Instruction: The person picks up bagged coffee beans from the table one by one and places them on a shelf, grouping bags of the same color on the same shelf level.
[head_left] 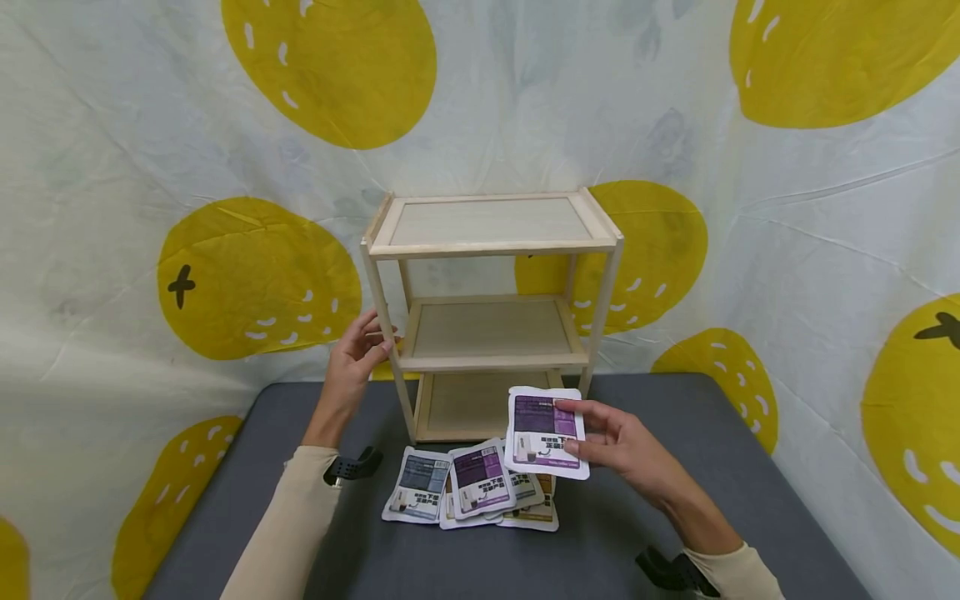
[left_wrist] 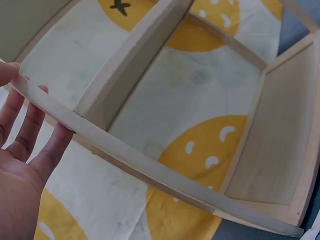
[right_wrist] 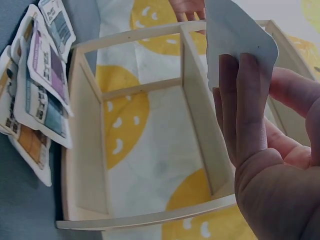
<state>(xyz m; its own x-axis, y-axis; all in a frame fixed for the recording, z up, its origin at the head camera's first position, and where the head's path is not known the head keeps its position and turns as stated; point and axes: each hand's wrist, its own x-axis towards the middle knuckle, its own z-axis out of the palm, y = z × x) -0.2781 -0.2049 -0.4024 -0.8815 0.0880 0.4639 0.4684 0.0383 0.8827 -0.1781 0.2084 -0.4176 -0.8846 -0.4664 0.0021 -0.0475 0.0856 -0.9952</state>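
Observation:
A small three-tier wooden shelf rack (head_left: pixel 491 362) stands on the dark table. At its left front post is my left hand (head_left: pixel 356 358), the thumb on one side and the fingers on the other; in the left wrist view, the fingers (left_wrist: pixel 52 152) lie along that post. My right hand (head_left: pixel 626 446) pinches a white-edged purple sachet (head_left: pixel 534 433) by its right edge, upright in front of the bottom tier. From the right wrist, only the pale back of this sachet (right_wrist: pixel 237 37) shows. Below it, several similar sachets (head_left: pixel 480 479) lie in an overlapping pile before the rack.
A white cloth with large yellow fruit prints (head_left: pixel 258 279) hangs behind the table (head_left: pixel 600 533) and around its sides. The rack's top tier (head_left: pixel 491 221) and middle tier (head_left: pixel 491 329) are bare wood panels. Each wrist carries a black strap (head_left: pixel 352 467).

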